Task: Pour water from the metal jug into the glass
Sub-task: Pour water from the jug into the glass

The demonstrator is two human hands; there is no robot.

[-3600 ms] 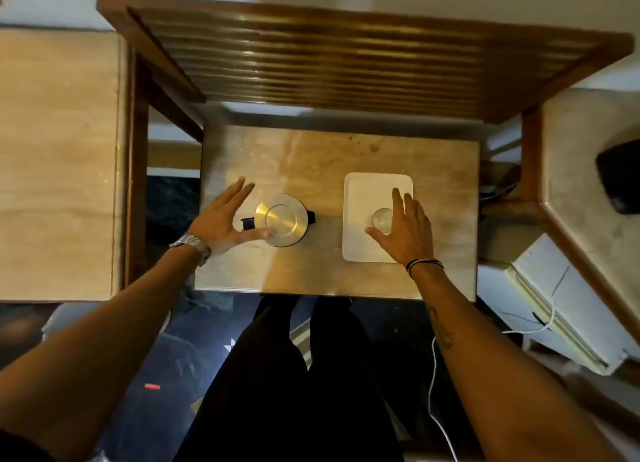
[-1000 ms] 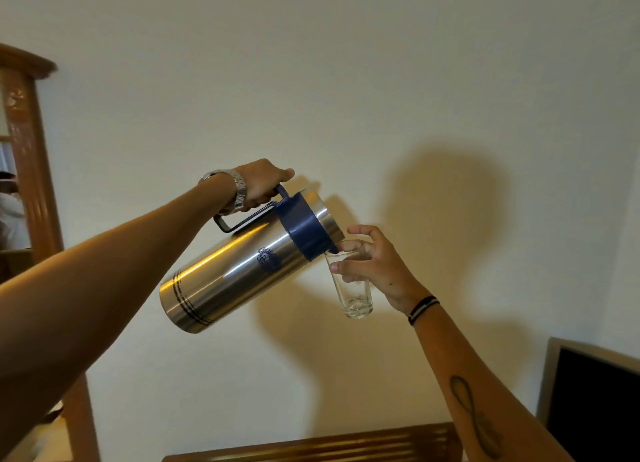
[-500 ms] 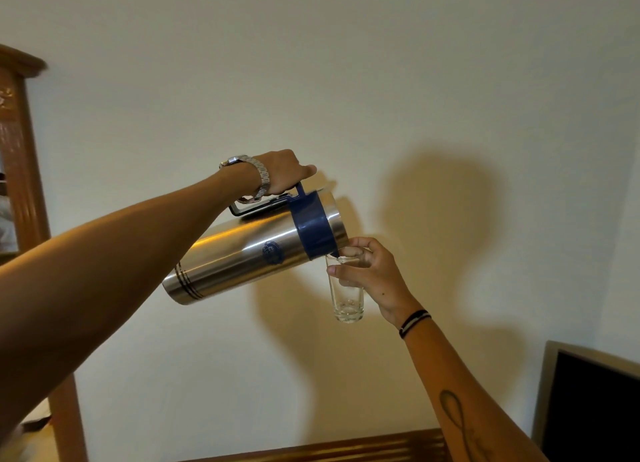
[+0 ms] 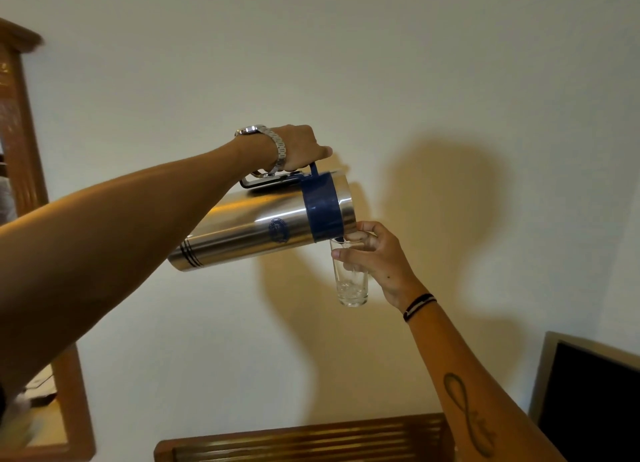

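Observation:
A steel metal jug [image 4: 249, 231] with a blue collar and handle lies almost level in the air, held high against a pale wall. My left hand [image 4: 301, 146] grips its handle from above. The jug's blue spout rests over the rim of a clear glass [image 4: 350, 281]. My right hand [image 4: 375, 257] wraps the upper part of the glass and keeps it upright. A little water sits in the bottom of the glass.
A wooden slatted frame [image 4: 304, 439] runs along the bottom edge. A wooden post [image 4: 20, 122] stands at the far left. A dark screen [image 4: 595, 402] fills the lower right corner.
The jug has tipped further, from slanted to almost level, its base lifting. The glass stays under the spout and both hands keep their grip.

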